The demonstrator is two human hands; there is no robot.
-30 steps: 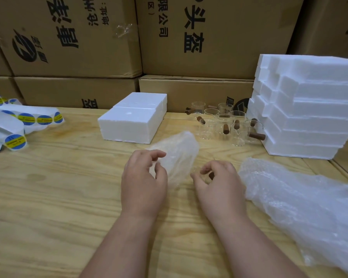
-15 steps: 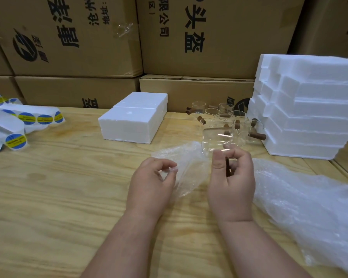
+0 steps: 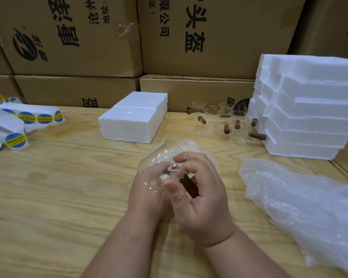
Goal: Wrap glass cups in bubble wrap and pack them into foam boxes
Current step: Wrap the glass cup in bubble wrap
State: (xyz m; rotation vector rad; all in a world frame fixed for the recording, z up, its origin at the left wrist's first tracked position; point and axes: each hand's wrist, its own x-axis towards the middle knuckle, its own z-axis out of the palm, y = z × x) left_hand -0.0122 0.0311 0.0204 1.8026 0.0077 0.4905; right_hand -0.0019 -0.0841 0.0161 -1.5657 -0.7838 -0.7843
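1. The clear glass cup with a brown wooden side handle (image 3: 161, 169) is held just above the pale wooden table (image 3: 54, 189), between both hands, tilted with its open rim toward the upper left.
2. The right hand (image 3: 199, 197) has its fingers curled round the cup: thumb across the glass wall, forefinger over the top, the handle lying against the palm.
3. The left hand (image 3: 147, 189) sits under and behind the cup. Its fingers appear curled on the glass, seen only through the wall; whether they also pinch the wrap cannot be told.
4. A small sheet of clear bubble wrap (image 3: 189, 146) lies crumpled just behind the cup, touching the hands.
5. Handling, as judged: the glass is thin, rigid, light, smooth and breakable. Grip the body wall and the handle root, not the rim; avoid squeezing.
6. The wrap is soft and limp and will need pinning against the glass.
7. Further out: a closed white foam box (image 3: 133, 119), a group of unwrapped glass cups (image 3: 225, 125), a stack of white foam boxes (image 3: 309, 109), and a large heap of bubble wrap (image 3: 301, 207) at right.
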